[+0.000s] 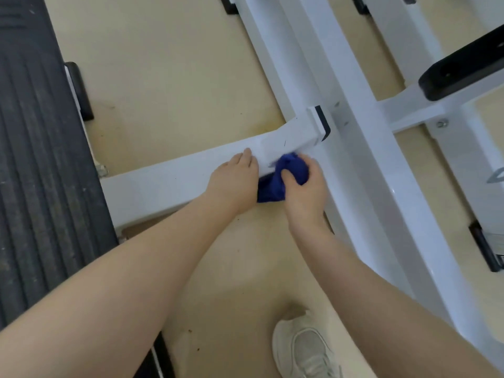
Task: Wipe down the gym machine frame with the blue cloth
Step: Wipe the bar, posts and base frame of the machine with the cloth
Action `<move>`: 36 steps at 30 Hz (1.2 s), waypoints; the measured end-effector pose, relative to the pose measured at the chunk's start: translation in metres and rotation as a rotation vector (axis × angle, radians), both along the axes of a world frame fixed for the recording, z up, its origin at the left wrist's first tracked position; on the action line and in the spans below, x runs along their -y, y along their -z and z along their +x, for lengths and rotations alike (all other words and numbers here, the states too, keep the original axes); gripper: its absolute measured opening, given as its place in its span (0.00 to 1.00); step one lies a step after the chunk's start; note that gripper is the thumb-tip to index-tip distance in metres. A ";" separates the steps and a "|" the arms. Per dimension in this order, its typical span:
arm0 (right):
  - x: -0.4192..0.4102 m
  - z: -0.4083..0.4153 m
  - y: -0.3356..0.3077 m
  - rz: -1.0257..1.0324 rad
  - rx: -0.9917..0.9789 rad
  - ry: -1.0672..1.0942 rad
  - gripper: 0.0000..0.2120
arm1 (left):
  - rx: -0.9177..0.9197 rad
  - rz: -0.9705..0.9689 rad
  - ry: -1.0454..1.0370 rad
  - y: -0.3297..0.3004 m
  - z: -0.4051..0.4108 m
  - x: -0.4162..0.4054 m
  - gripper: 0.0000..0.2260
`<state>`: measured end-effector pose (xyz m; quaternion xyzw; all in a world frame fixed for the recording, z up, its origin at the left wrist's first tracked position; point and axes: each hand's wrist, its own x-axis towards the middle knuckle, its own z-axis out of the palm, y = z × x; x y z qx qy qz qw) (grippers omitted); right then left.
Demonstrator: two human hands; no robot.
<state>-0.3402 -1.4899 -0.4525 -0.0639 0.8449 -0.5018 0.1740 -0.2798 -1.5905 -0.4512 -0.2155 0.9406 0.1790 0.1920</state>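
A bunched dark blue cloth (283,177) presses against the near side of a white painted steel crossbar (174,173), gripped by the right hand's (302,190) curled fingers. The left hand (233,182) rests flat just beside it. Wiping looks midway; long rails beyond the fingers likely remain.

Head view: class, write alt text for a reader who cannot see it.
A right hand grips a bunched blue cloth against a white gym machine frame, while the left hand rests on the crossbar beside it. Beige floor lies below.
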 end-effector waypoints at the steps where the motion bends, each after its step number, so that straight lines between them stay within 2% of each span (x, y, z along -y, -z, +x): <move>1: -0.009 -0.008 -0.008 0.046 -0.145 -0.100 0.15 | -0.003 -0.002 0.004 0.002 0.001 0.001 0.28; 3: -0.024 -0.018 -0.012 0.165 -0.362 -0.358 0.18 | -0.016 0.009 0.024 0.006 0.005 0.003 0.29; 6: -0.029 -0.019 0.003 0.342 -0.818 -0.692 0.18 | -0.006 0.038 0.031 0.006 0.008 0.006 0.31; 8: -0.014 -0.027 0.011 0.385 -1.038 -0.868 0.16 | -0.005 0.058 0.023 0.006 0.007 0.008 0.32; 10: 0.009 -0.044 0.008 0.449 -1.196 -0.942 0.14 | -0.007 0.075 0.017 0.005 0.007 0.009 0.33; 12: 0.029 -0.064 -0.003 0.504 -1.278 -0.916 0.13 | 0.000 0.090 0.007 0.006 0.009 0.009 0.33; 16: 0.045 -0.086 -0.021 0.584 -1.197 -0.729 0.20 | 0.015 0.092 0.006 0.006 0.010 0.006 0.33; 19: 0.034 -0.056 0.011 0.530 -1.195 -0.957 0.10 | 0.005 0.098 0.001 0.006 0.009 0.008 0.32; 21: 0.020 -0.044 0.027 0.505 -1.188 -1.104 0.10 | 0.025 0.102 0.011 0.005 0.010 0.009 0.32; 23: 0.013 -0.055 0.020 0.517 -1.248 -1.120 0.12 | 0.039 0.090 0.020 0.006 0.010 0.008 0.33; 26: 0.015 -0.083 -0.012 0.476 -1.291 -0.957 0.19 | 0.037 0.075 0.005 0.010 0.009 0.005 0.34; 28: 0.014 -0.086 -0.019 0.454 -1.246 -0.828 0.22 | 0.055 0.036 0.009 0.012 0.011 0.001 0.34; 30: 0.014 -0.077 -0.014 0.473 -1.192 -0.818 0.22 | 0.063 -0.030 0.021 0.013 0.011 -0.005 0.34; 33: 0.016 -0.076 -0.026 0.423 -1.074 -0.862 0.16 | 0.080 -0.029 0.006 0.010 0.010 -0.008 0.33; 34: 0.013 -0.080 -0.039 0.333 -1.002 -0.759 0.14 | 0.078 -0.009 -0.002 0.008 0.009 -0.008 0.33; 36: 0.001 -0.094 -0.065 0.316 -0.957 -0.485 0.07 | 0.086 0.025 -0.027 0.005 0.006 -0.007 0.32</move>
